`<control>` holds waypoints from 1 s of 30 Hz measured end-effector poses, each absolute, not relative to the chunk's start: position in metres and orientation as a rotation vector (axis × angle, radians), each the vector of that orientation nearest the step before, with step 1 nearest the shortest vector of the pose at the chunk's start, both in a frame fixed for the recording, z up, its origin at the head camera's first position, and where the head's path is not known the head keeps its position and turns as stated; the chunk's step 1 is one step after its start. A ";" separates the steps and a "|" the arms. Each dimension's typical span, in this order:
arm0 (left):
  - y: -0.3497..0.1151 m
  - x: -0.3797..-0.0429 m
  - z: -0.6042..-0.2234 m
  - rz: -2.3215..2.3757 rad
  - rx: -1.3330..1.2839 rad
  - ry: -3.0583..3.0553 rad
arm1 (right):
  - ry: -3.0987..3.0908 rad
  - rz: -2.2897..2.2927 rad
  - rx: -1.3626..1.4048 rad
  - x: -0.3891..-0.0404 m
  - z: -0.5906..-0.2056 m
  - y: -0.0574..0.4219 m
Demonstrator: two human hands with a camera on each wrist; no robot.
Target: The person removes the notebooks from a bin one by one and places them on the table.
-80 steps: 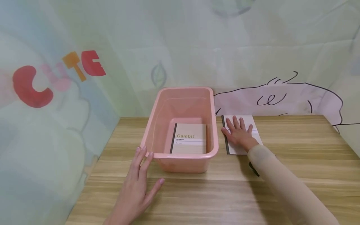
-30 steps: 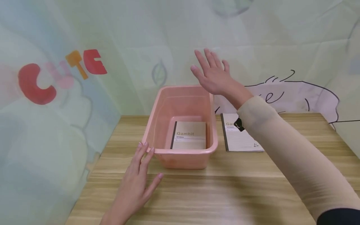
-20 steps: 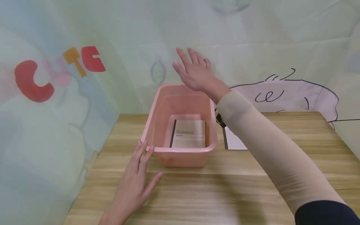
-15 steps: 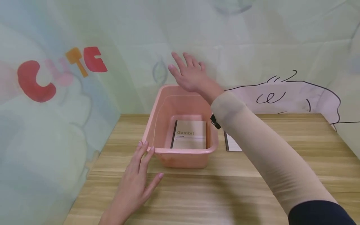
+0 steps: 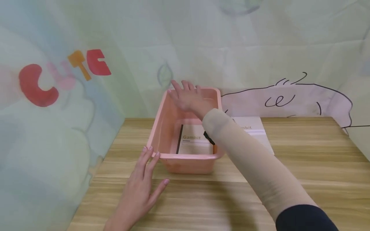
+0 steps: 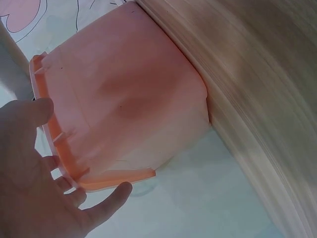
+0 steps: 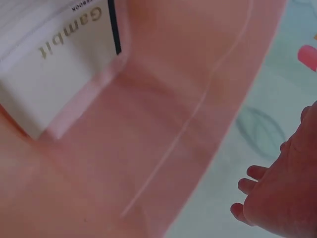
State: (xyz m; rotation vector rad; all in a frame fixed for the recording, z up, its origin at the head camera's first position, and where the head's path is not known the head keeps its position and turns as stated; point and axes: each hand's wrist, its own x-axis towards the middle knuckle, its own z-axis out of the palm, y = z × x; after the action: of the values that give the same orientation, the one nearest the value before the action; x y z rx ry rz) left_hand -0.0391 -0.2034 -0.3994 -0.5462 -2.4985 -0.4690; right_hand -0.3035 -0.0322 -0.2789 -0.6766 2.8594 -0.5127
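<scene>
A pink plastic bin (image 5: 186, 166) stands on the wooden table, with a "Gambit" notebook (image 5: 190, 147) lying inside it. My left hand (image 5: 137, 192) rests its extended fingertips on the bin's near left corner, thumb held out to the side. In the left wrist view those fingers lie along the rim (image 6: 54, 131). Over the far part of the bin hovers my right hand (image 5: 188, 98), fingers spread and holding nothing. To the right of the bin lies a second notebook (image 5: 251, 122), partly hidden by my right forearm.
The table (image 5: 315, 166) meets a printed cloth backdrop (image 5: 274, 41) behind the bin, and the cloth also rises along the left side. A black wristband (image 5: 208, 138) shows under my right sleeve.
My right hand has left the notebook on the table, risen and swung left over the bin, then come lower. My left hand has stayed at the bin's corner.
</scene>
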 end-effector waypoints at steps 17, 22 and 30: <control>-0.196 -0.039 -0.398 -0.453 -0.540 -2.505 | 2.810 -0.262 -0.681 -0.301 -0.327 -0.038; -0.193 -0.038 -0.400 -0.459 -0.533 -2.514 | 2.813 -0.093 -0.724 -0.312 -0.346 -0.042; -0.187 -0.038 -0.402 -0.465 -0.518 -2.488 | 2.752 0.031 -0.734 -0.317 -0.368 -0.042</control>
State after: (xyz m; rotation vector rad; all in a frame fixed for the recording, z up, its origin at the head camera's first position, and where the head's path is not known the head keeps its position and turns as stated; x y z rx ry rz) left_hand -0.0380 -0.1871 -0.4018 -0.5181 -2.4878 -0.4648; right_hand -0.3165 -0.0422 -0.3683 -0.7339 2.7521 0.0307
